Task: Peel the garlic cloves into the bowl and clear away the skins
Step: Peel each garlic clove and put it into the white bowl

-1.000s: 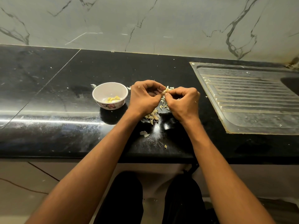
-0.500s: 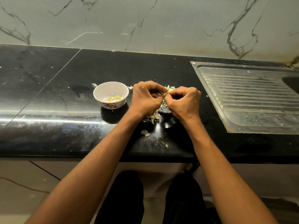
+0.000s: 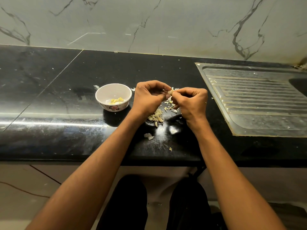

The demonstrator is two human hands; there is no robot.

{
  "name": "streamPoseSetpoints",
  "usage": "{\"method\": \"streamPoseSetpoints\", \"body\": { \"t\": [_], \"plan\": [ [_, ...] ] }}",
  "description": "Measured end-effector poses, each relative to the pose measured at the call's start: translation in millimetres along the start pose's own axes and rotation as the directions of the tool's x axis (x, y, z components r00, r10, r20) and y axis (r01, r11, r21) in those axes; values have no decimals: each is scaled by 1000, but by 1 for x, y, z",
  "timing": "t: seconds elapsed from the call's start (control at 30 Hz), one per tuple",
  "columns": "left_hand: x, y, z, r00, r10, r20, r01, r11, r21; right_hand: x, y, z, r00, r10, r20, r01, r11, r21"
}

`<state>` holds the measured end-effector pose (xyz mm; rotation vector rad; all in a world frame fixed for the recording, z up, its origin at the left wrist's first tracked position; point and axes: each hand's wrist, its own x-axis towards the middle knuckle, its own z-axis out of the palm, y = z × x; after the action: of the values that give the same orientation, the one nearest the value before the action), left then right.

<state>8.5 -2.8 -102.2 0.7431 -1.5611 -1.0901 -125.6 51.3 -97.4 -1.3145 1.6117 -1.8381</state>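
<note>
Over the black counter (image 3: 66, 100), my left hand (image 3: 149, 98) and my right hand (image 3: 192, 103) meet fingertip to fingertip, both pinching one small garlic clove (image 3: 170, 92). A white bowl (image 3: 101, 97) with a flower pattern stands just left of my left hand; a few yellow peeled cloves (image 3: 117, 100) lie in it. Unpeeled cloves (image 3: 157, 117) sit in a small heap under my left wrist. Loose skins (image 3: 170, 105) are scattered below the fingers, and more skin scraps (image 3: 148, 136) lie nearer the front edge.
A steel sink drainboard (image 3: 259, 103) fills the counter's right side, its basin at the far right edge. A marble wall backs the counter. The counter's front edge runs just below my forearms, with my legs beneath it.
Both hands stay together on the clove, fingers working at it. The hands have parted a little and the clove now shows between the fingertips.
</note>
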Motion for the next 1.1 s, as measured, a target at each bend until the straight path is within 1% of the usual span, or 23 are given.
{"method": "streamPoseSetpoints", "body": {
  "t": [0.23,0.4,0.53,0.83,0.93,1.03,1.1],
  "plan": [
    [1,1,-1,995,-67,71,80,974,-212,-1,-4,-1,995,98,33,-102,980,172],
    [3,-2,-2,981,-98,164,144,944,-296,1,-4,-3,987,145,72,-159,953,259],
    [4,-2,-2,966,-142,214,215,903,-373,1,-5,-4,983,161,93,-181,941,286],
    [7,0,-1,945,-216,244,313,812,-492,1,-5,-5,980,171,103,-195,937,291],
    [8,0,-2,943,-226,246,323,801,-503,1,-4,-5,989,130,70,-143,962,232],
    [8,0,-1,942,-226,246,323,808,-493,-1,1,-3,999,-44,20,44,999,25],
    [9,-1,-1,944,-231,236,321,803,-502,-1,3,-1,987,-158,-3,157,982,-100]
  ]
}}
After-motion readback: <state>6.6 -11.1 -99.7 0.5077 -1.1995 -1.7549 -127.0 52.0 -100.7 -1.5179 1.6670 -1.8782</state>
